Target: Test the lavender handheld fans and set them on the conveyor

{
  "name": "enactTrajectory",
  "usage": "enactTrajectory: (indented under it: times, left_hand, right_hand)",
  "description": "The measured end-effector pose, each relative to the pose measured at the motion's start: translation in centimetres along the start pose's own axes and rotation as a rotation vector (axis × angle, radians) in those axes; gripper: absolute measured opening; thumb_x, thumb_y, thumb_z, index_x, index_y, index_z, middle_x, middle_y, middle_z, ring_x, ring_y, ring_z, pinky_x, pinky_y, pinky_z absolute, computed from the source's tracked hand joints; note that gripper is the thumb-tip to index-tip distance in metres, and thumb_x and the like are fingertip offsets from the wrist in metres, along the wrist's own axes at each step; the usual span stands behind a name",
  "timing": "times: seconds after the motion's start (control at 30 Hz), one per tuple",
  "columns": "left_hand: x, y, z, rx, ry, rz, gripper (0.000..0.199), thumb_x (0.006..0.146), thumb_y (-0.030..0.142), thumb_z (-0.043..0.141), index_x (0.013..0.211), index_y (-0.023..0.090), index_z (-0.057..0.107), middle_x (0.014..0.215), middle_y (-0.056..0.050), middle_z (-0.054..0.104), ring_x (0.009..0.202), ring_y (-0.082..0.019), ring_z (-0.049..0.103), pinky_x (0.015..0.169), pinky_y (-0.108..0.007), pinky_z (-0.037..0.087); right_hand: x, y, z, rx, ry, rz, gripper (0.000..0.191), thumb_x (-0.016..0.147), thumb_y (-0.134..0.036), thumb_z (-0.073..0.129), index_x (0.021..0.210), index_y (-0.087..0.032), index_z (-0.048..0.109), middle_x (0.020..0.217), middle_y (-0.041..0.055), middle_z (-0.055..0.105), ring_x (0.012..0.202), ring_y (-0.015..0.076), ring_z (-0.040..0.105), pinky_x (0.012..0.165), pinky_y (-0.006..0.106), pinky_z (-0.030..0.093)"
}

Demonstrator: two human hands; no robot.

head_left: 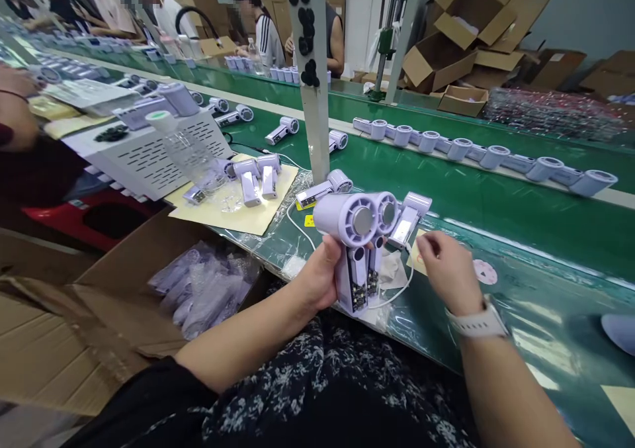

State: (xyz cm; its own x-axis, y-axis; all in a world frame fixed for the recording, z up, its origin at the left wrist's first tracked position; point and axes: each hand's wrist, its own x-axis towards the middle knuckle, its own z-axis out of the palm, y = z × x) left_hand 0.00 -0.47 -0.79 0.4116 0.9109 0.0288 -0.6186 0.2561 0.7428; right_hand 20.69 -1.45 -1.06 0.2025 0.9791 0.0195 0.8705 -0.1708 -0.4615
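My left hand (pixel 325 269) is closed around two lilac handheld fans, held upright side by side above the bench edge. The front handheld fan (pixel 347 220) has an open handle with circuit board parts showing; the second fan (pixel 385 211) is partly hidden behind it. My right hand (pixel 449 266), a white watch on its wrist, has its fingers curled together beside a yellow paper; whatever they may hold is hidden. Just left of it, another lilac fan (pixel 409 220) lies on the bench. A white cable (pixel 409 279) loops between the hands.
A metal post (pixel 315 124) rises beyond my left hand. Several fans lie in a row on the green conveyor (pixel 446 183). To the left are a perforated metal box (pixel 159 153), fans on yellow paper (pixel 223 218), and a carton (pixel 124 256) of bagged parts. Other people work nearby.
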Motion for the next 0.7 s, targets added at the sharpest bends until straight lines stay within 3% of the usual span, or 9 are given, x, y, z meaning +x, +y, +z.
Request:
enactTrajectory:
  times: [0.1, 0.23, 0.4, 0.53, 0.7]
  left_hand:
    - [0.2, 0.6, -0.4, -0.016, 0.021, 0.008, 0.069, 0.063, 0.084, 0.075, 0.082, 0.017, 0.073, 0.095, -0.012, 0.080, 0.114, -0.036, 0.072, 0.104, -0.047, 0.057]
    - [0.5, 1.3, -0.5, -0.067, 0.048, 0.017, 0.069, 0.065, 0.084, 0.074, 0.086, 0.019, 0.071, 0.101, -0.011, 0.079, 0.126, -0.039, 0.066, 0.110, -0.052, 0.053]
    - [0.5, 2.1, -0.5, -0.062, 0.052, 0.031, 0.074, 0.057, 0.087, 0.076, 0.087, 0.019, 0.069, 0.107, -0.013, 0.077, 0.136, -0.043, 0.057, 0.108, -0.053, 0.054]
    - [0.2, 2.6, -0.6, -0.039, 0.039, 0.043, 0.074, 0.057, 0.087, 0.077, 0.086, 0.021, 0.066, 0.108, -0.013, 0.076, 0.139, -0.044, 0.053, 0.104, -0.053, 0.057]
    - [0.5, 2.7, -0.7, -0.049, 0.053, 0.062, 0.073, 0.058, 0.088, 0.076, 0.081, 0.020, 0.063, 0.105, -0.013, 0.075, 0.135, -0.044, 0.057, 0.100, -0.053, 0.058]
  right_hand:
    - [2.3, 1.0, 1.8, -0.109, -0.019, 0.020, 0.012, 0.093, -0.025, 0.062, 0.091, -0.014, 0.065, 0.100, 0.0178, 0.069, 0.098, 0.0323, 0.064, 0.079, 0.037, 0.046]
    - [2.5, 1.4, 3.1, -0.153, -0.043, 0.027, 0.008, 0.094, -0.016, 0.055, 0.092, -0.015, 0.062, 0.100, 0.0176, 0.069, 0.097, 0.0298, 0.064, 0.080, 0.036, 0.044]
    - [2.7, 2.0, 2.6, -0.086, -0.036, 0.068, 0.007, 0.089, -0.014, 0.054, 0.089, -0.015, 0.060, 0.094, 0.0190, 0.069, 0.087, 0.0289, 0.065, 0.073, 0.037, 0.043]
    - [2.3, 3.0, 1.2, 0.103, -0.016, 0.089, 0.003, 0.084, -0.020, 0.056, 0.084, -0.019, 0.058, 0.074, 0.0096, 0.067, 0.071, 0.0253, 0.064, 0.065, 0.036, 0.046]
    - [-1.5, 1.6, -0.8, 0.471, -0.068, 0.007, 0.039, 0.092, -0.047, 0.054, 0.113, -0.016, 0.060, 0.066, 0.0034, 0.067, 0.066, 0.0234, 0.067, 0.065, 0.036, 0.054]
